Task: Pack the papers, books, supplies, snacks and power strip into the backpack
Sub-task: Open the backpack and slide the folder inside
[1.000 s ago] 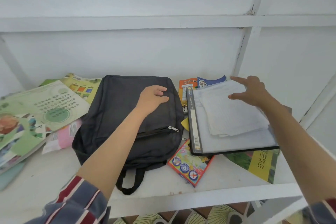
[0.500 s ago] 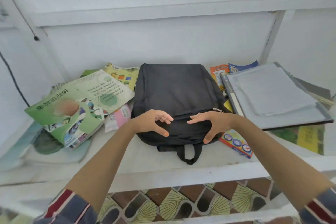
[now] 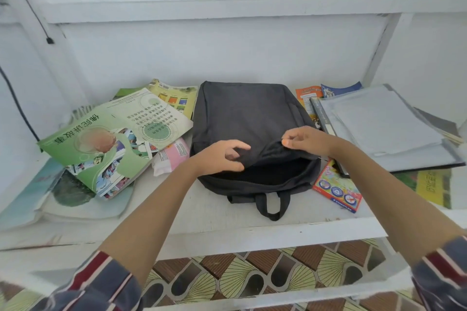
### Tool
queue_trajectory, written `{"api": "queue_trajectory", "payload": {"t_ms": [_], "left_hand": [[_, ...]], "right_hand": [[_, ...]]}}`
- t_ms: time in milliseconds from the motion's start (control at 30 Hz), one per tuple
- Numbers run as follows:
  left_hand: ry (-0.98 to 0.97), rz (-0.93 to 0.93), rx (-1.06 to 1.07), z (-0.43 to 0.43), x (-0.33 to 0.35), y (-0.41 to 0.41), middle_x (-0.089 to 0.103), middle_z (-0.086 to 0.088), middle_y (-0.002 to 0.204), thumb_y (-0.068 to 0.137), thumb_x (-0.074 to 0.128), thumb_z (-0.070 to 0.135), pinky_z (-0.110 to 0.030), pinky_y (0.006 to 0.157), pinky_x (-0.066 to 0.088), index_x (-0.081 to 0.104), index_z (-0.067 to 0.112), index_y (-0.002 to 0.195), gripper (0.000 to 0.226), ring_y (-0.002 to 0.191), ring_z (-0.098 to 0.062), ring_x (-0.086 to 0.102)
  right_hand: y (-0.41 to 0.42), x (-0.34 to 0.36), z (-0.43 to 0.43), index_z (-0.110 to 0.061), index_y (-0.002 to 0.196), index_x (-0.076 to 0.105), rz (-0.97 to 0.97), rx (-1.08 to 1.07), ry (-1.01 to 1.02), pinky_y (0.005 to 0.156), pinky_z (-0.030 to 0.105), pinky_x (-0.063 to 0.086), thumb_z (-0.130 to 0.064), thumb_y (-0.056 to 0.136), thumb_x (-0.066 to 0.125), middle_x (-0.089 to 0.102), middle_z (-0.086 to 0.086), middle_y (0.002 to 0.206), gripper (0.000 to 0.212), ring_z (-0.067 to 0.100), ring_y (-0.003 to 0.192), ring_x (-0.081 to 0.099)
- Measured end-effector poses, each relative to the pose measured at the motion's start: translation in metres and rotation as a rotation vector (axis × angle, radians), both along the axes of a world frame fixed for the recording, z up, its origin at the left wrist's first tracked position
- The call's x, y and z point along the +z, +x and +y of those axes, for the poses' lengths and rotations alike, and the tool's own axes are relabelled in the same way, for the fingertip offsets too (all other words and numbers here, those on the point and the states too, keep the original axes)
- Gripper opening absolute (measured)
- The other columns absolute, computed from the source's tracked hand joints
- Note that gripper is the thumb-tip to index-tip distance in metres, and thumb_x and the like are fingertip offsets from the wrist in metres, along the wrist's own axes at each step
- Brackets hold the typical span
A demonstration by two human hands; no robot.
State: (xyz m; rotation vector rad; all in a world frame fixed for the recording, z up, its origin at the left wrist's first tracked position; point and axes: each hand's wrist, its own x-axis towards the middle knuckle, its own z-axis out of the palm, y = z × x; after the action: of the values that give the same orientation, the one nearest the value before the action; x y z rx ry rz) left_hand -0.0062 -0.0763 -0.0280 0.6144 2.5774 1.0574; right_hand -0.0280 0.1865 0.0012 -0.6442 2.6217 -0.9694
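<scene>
Left: green book with a Chinese title, on a pile; pink packet beside it. Centre of shelf: backpack, mouth open. Left hand grips its flap; right hand pinches the flap edge. Right: Staedtler box, then folder with papers.

The left hand and right hand are left bare, as are both forearms. A left sleeve and right sleeve of striped cloth are worn: a slate-blue ground is crossed by broad dark-red bands, each edged by thin white lines. The cuffs are seen near the elbows.
</scene>
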Motion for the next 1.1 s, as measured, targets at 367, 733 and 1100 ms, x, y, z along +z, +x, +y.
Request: {"api": "queue_trajectory", "payload": {"t_ms": [367,733,1100], "left_hand": [[-0.019,0.549,0.376,0.02,0.021,-0.058,0.054,-0.001,0.128,0.093,0.052,0.013,-0.031,0.098,0.037,0.028,0.029,0.144,0.059,0.117,-0.017,0.051],[-0.276,0.736,-0.026,0.035,-0.019,-0.08,0.047,0.0,0.14,0.076,0.065,0.054,-0.029,0.107,0.028,0.037,0.027,0.141,0.076,0.129,-0.019,0.042],[-0.267,0.567,0.003,0.039,-0.014,-0.077,0.053,0.009,0.133,0.08,0.067,0.043,-0.029,0.098,0.041,0.024,0.04,0.144,0.078,0.12,-0.014,0.05]], "right_hand": [[-0.075,0.011,-0.011,-0.004,0.101,0.065,0.154,-0.326,-0.251,0.075,0.015,0.038,-0.021,0.094,0.052,0.058,-0.002,0.1,0.022,0.007,0.09,0.051],[-0.119,-0.003,-0.015,-0.012,0.101,0.064,-0.129,-0.262,-0.179,0.083,0.027,0.038,-0.031,0.094,0.052,0.055,-0.004,0.107,0.024,0.013,0.1,0.05],[-0.075,0.028,0.061,-0.002,0.07,0.059,-0.016,-0.359,0.042,0.064,0.024,0.045,-0.025,0.083,0.068,0.059,0.007,0.067,0.028,0.017,0.064,0.055]]}}
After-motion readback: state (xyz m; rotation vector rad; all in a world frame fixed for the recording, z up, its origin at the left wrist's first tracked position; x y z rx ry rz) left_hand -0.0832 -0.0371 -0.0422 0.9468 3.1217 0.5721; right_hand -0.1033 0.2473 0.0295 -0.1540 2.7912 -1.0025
